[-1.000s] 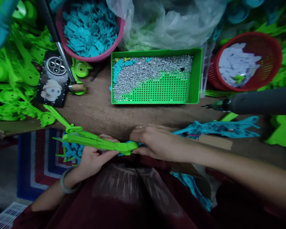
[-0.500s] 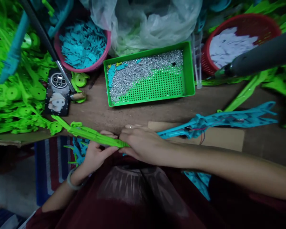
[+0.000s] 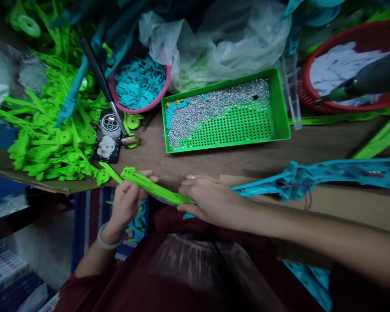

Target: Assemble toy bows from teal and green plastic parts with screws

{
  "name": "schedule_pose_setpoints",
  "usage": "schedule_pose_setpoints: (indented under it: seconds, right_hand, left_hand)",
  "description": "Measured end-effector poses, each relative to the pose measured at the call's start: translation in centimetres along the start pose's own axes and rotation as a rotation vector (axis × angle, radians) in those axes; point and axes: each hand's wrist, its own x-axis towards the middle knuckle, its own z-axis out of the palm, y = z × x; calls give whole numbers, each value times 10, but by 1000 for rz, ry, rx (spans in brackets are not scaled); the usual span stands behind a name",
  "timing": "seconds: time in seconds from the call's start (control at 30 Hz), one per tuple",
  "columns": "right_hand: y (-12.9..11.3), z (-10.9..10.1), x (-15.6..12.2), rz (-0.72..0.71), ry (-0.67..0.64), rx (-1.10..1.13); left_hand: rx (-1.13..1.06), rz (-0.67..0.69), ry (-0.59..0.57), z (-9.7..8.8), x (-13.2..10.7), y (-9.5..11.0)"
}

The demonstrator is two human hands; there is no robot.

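A long bright green plastic part [image 3: 156, 189] lies slantwise before me at the table's front edge. My left hand [image 3: 129, 196] is closed round its left portion from below. My right hand [image 3: 211, 197], with a ring on one finger, is closed over its right end, which the palm hides. From beneath the right hand a long blue plastic part [image 3: 341, 175] runs off to the right, with thin red and blue wires on it. Whether the green and blue parts are joined under the hand, I cannot tell.
A green perforated tray [image 3: 227, 141] holds many small metal screws. Left of it are a phone [image 3: 107, 145], a hammer [image 3: 112, 102], a pink tub [image 3: 139, 108] of blue pieces and heaped green parts [image 3: 58, 134]. A dark screwdriver-like tool [image 3: 360, 80] overhangs a red basket [image 3: 307, 93].
My left hand has slid left along the green part, away from my right hand. The view has swung left, so everything sits further right. My right hand keeps its hold.
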Motion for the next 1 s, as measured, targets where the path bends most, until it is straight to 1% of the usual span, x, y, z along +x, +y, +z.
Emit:
schedule_pose_setpoints:
  seconds: [0.07, 0.1, 0.17, 0.27, 0.37, 0.43, 0.5, 0.53, 0.57, 0.6, 0.63, 0.67, 0.7, 0.73, 0.77, 0.8, 0.83, 0.87, 0.9, 0.93, 0.97, 1.0]
  right_hand:
    - [0, 0, 1, 13, -8, -14]
    - [-1, 0, 2, 16, -16, -15]
    - [0, -1, 3, 21, -25, -13]
    - [2, -2, 4, 29, -29, -23]
    - [4, -2, 6, 20, -34, -41]
    - [5, -2, 6, 16, -33, -47]
    - [5, -2, 7, 27, -25, -48]
    - [6, -3, 8, 38, -27, -45]
    - [6, -3, 10, 51, -33, -41]
    - [7, -4, 12, 66, -39, -39]
    - [8, -6, 16, 83, -44, -38]
    - [9, -7, 19, 97, -47, -40]
    - [9, -9, 21, 108, -46, -43]
    - [9, -10, 23, 105, -43, -49]
    - [9, -11, 21, 88, -38, -60]
    - [8, -12, 16, 61, -17, -78]
    - [7, -12, 7, 24, 29, -102]
    - [6, -11, -6, -20, 113, -130]
    - [6, -10, -23, -60, 245, -158]
    - [8, -9, -42, -94, 441, -188]
    - [11, -10, -61, -120, 677, -211]
    - [17, -12, -80, -126, 968, -245]
  left_hand:
    - [-75, 29, 104, -1, 3, 1]
    - [-85, 58, 132, -1, 5, 1]
    - [-82, 74, 139, 0, 9, 2]
    - [-145, 48, 105, 2, 19, 7]
    - [-205, 109, 143, 2, 33, 16]
    - [-183, 133, 156, 1, 41, 19]
    - [-116, 108, 126, 1, 45, 18]
    - [-41, 109, 120, 2, 44, 15]
    - [67, 154, 148, 3, 41, 11]
    - [208, 253, 210, 5, 36, 5]
    - [370, 408, 286, 7, 29, -2]
    - [534, 595, 332, 9, 20, -10]
    - [681, 784, 318, 11, 11, -17]
    - [797, 944, 229, 12, 2, -25]
    - [881, 1060, 93, 13, -6, -31]
    - [936, 1122, -53, 14, -13, -36]
    - [959, 1141, -162, 14, -17, -38]
    - [958, 1131, -213, 14, -19, -38]
    - [936, 1111, -216, 14, -19, -36]
    - [897, 1084, -200, 15, -15, -31]
    - [856, 1054, -190, 17, -8, -24]
    - [818, 1036, -199, 22, 2, -16]
